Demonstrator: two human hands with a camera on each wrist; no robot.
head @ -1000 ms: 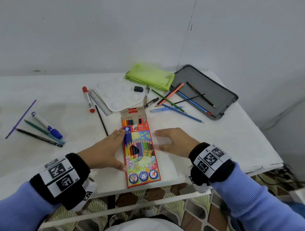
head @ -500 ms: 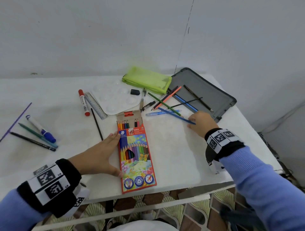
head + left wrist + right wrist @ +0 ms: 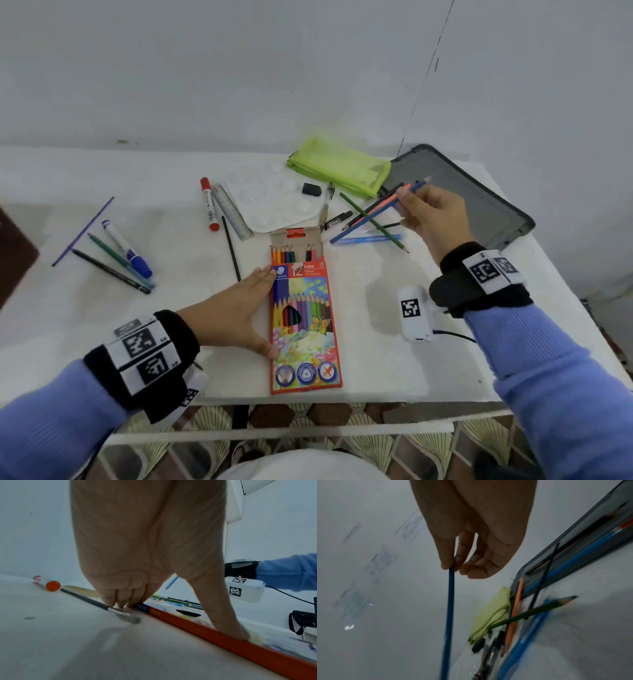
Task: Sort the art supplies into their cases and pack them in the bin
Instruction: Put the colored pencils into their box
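- While steadying coloured pencil box (image 3: 303,318) flat on white table (image 3: 394,359), near front edge: left hand (image 3: 236,313), fingers straight against box's left side, thumb on its lid.
- Pinched in right hand (image 3: 433,219), lifted above loose pencils (image 3: 371,222): blue pencil (image 3: 448,608).
- Behind, w/ grey case (image 3: 479,202) at right: green pouch (image 3: 339,166).
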